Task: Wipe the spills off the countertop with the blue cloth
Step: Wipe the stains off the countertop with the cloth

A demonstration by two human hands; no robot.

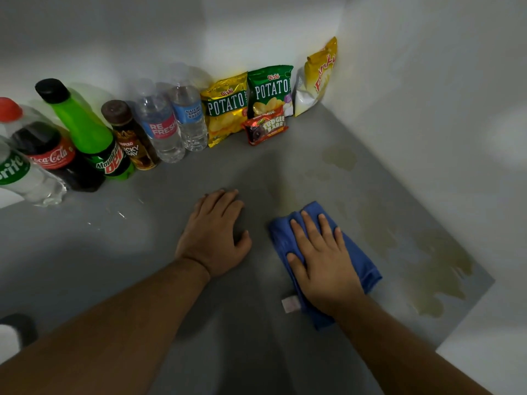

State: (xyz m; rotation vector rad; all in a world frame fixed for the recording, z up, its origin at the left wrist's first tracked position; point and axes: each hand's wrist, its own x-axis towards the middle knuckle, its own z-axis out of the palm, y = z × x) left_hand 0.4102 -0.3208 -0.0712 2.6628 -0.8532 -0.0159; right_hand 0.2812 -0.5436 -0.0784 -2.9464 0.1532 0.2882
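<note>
Both hands lie flat, fingers straight: right hand presses the blue cloth on the grey desk, left hand beside it, yellowish spills nearby.

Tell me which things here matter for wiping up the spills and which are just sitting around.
For the job: blue cloth under the right hand, yellowish spills, countertop.
Just lying about: soda bottles, water bottles, chip bags, Fudgee Barr pack.
</note>
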